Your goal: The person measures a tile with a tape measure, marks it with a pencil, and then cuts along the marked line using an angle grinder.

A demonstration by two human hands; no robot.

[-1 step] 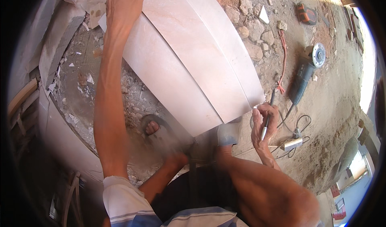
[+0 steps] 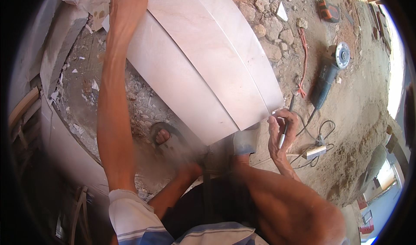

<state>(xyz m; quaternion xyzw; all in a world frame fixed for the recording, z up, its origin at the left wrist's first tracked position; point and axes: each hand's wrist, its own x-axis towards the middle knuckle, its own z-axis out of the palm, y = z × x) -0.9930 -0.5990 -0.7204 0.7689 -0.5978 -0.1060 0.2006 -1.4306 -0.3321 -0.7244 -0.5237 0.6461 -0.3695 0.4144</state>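
Right hand [image 2: 284, 122] – curled round pen [image 2: 284, 130], just beside near right corner of pale panels [image 2: 208, 67] | long axis upper-left to lower-right | left hand [image 2: 129, 6] nearer far end – grip unclear

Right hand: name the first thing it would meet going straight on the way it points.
Most likely the near right corner of the pale panels, just beyond the fingers of the right hand, which holds a pen. Depth is unclear; they may be touching.
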